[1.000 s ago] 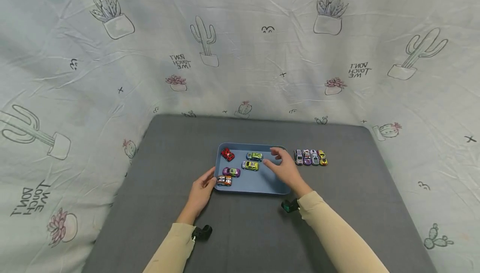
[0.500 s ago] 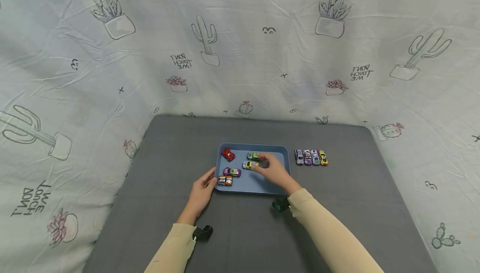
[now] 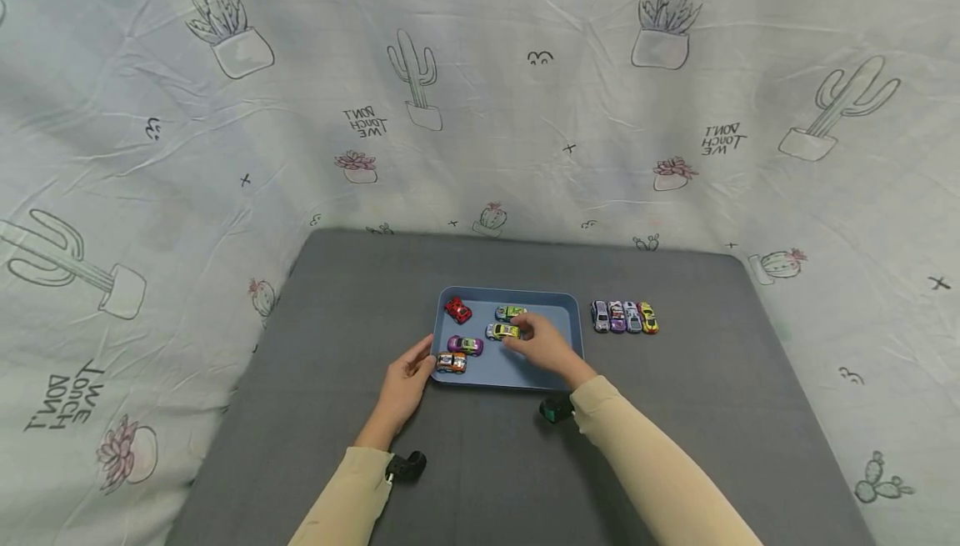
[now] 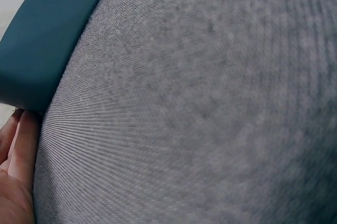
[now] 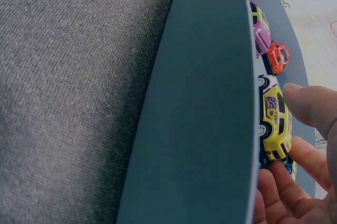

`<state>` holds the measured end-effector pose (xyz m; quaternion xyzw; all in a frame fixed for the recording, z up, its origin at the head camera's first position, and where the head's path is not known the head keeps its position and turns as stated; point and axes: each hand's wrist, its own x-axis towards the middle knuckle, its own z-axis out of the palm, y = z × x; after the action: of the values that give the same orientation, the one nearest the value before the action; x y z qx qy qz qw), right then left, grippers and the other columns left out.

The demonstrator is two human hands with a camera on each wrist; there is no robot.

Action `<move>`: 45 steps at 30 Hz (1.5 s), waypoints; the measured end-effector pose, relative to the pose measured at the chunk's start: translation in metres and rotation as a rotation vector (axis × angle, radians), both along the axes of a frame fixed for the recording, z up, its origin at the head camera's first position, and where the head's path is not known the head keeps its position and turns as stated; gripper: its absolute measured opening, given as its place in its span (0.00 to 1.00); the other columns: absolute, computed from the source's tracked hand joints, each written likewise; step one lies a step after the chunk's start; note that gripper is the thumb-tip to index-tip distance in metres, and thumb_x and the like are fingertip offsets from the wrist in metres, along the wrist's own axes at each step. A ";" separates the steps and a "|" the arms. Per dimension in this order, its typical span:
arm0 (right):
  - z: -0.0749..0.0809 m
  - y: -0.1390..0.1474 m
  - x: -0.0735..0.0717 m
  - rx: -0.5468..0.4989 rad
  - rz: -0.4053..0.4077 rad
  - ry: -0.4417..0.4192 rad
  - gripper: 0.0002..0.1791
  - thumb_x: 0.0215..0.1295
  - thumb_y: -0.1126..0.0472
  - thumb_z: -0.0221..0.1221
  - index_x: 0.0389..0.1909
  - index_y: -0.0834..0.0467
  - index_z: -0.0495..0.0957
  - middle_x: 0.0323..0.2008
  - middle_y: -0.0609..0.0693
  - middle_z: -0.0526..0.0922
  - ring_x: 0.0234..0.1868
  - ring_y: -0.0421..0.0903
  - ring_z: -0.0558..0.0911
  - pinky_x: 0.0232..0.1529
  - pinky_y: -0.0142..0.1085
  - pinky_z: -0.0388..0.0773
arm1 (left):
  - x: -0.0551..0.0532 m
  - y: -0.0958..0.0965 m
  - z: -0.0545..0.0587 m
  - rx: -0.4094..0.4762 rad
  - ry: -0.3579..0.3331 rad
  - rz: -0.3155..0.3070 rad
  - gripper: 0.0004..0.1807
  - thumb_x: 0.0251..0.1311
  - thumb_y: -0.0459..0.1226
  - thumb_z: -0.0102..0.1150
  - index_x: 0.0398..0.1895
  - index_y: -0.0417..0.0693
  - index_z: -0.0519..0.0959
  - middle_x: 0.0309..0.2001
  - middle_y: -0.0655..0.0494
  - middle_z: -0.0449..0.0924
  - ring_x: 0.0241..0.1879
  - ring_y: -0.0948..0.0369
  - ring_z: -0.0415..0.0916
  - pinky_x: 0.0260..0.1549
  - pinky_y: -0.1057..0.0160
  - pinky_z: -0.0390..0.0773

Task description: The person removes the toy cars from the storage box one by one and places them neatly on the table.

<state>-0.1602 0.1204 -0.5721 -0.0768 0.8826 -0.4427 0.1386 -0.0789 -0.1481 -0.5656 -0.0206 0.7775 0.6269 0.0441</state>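
My left hand point(image 3: 401, 385) rests against the left front corner of a blue tray point(image 3: 517, 384), fingers fairly straight along its outer side. In the left wrist view, fingers point(image 4: 23, 147) meet the corner of the tray wall point(image 4: 47, 34). Over the tray, my right hand point(image 3: 547, 346) holds a yellow toy car point(image 3: 502, 332) at its right end, thumb on the near side and fingertips on the far side. In the right wrist view the yellow car shows behind the tray wall point(image 5: 195, 103), with thumb point(image 5: 305, 100) and fingers around it. Just beyond lies a green toy car point(image 3: 509, 312).
Inside the tray are also a red toy car point(image 3: 457, 310), a purple toy car point(image 3: 465, 346) and an orange toy car point(image 3: 452, 362). Right of the tray, several toy cars point(image 3: 625, 317) stand side by side on the grey tabletop point(image 3: 480, 463). A printed curtain point(image 3: 480, 96) surrounds the table.
My right hand has moved left from the tray's right side, and its thumb and fingers have closed in on the yellow toy car. The left hand stays at the tray corner.
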 end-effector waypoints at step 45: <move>0.003 0.020 0.009 0.124 0.016 -0.023 0.13 0.62 0.54 0.65 0.41 0.56 0.77 0.35 0.47 0.77 0.35 0.44 0.75 0.34 0.38 0.75 | -0.007 -0.004 -0.036 -0.009 0.003 0.046 0.23 0.71 0.41 0.53 0.68 0.56 0.70 0.65 0.49 0.69 0.65 0.54 0.66 0.61 0.50 0.67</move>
<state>-0.1515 0.1404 -0.5693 -0.0701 0.9061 -0.3867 0.1566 -0.0861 -0.1518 -0.6012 -0.0379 0.7797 0.6244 0.0285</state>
